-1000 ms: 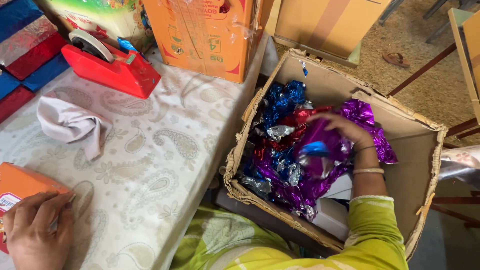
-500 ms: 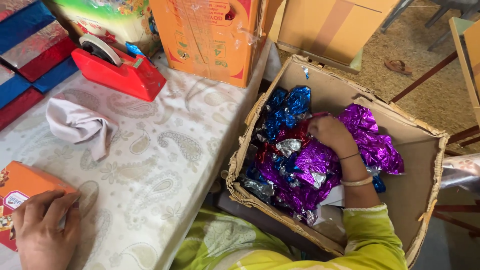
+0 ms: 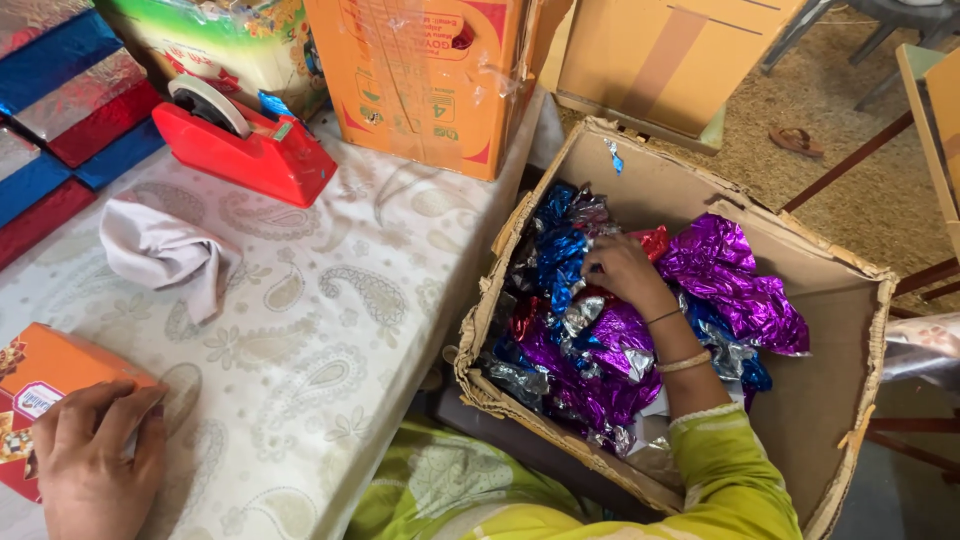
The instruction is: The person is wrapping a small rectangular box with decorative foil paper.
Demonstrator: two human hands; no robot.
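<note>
Paisley-clothed surface carries one orange box under the flat, spread left hand, one crumpled cloth, one red tape dispenser. Right hand digs, fingers curled, into foil wrappers filling one cardboard carton.

At the frame's right, a brown cardboard box holds shiny purple, blue, silver and red foil sheets. The tablecloth is white with grey paisley. A red tape dispenser sits upper left, an orange carton top centre, an orange box lower left. The sleeve is yellow-green.
</note>
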